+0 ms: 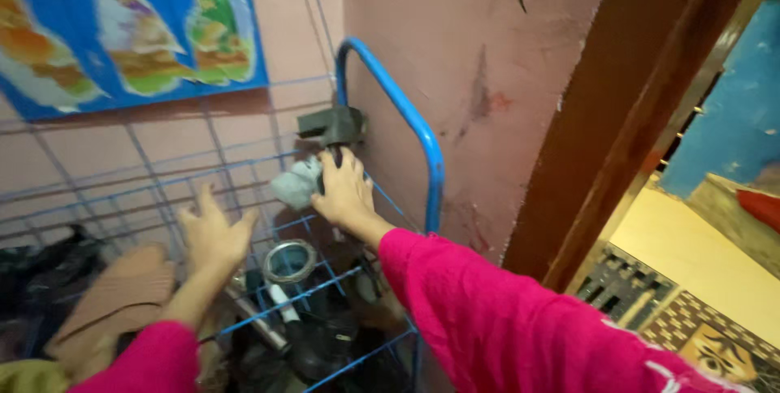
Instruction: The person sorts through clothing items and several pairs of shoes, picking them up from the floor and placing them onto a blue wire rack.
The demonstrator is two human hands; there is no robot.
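My right hand (345, 190) reaches into the top corner of a blue wire rack (410, 121), its fingers closed around a dark handle-like object (331, 127) hanging there, with a grey crumpled cloth (296, 182) just left of the fingers. My left hand (213, 234) hovers open with fingers spread over the rack's shelf, holding nothing. Both arms wear bright pink sleeves. Below the hands lie a round metal strainer (289, 261) and dark utensils (313, 336).
A tan flat slipper-like thing (114, 299) and dark bags (45, 267) lie at the left of the rack. A pink wall (471, 60) stands behind, a colourful poster (122, 23) upper left, a brown door frame (642, 108) to the right.
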